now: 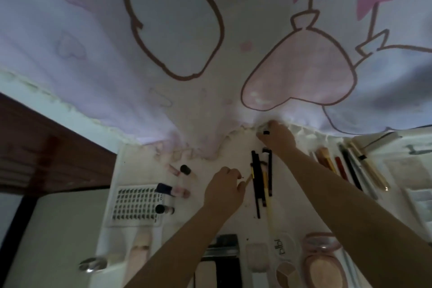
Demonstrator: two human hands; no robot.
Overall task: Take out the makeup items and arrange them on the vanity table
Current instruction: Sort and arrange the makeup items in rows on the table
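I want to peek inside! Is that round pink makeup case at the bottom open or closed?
Open. The pink compact has its lid flipped back, and the pale powder pan shows inside the lower half.

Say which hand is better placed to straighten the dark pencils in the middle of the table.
Probably left. The left hand sits right beside the dark pencils, pinching only something small. The right hand is up at the fabric edge, gripping a small item.

Two hands (224, 190) (278, 135) reach over the surface (210, 222); four small bottles (185, 169) lie at left, one sticker sheet (135, 203), one open pink compact (323, 262).
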